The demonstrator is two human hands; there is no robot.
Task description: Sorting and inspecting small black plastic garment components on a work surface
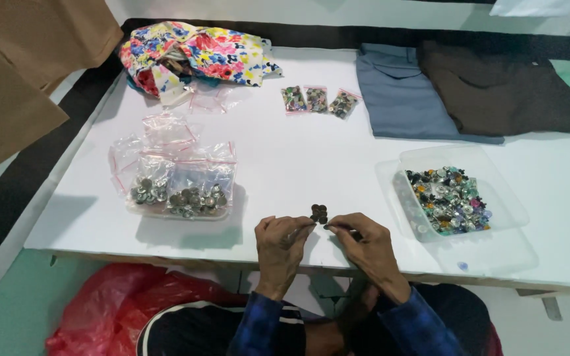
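Observation:
My left hand (281,242) and my right hand (364,242) meet at the near edge of the white table (298,158). Between their fingertips I pinch a small dark cluster of buttons (319,213). Both hands' fingers are curled in around it. To the right stands a clear plastic tray (459,158) filled with several mixed colourful buttons (448,200). To the left lie clear zip bags (182,181) holding several metal buttons.
Three small zip bags of buttons (318,100) lie at the middle back. A floral cloth (196,53) is bunched at back left; a grey-blue garment (400,95) and a dark brown one (502,86) lie folded at back right. A red plastic bag (126,310) sits below the table.

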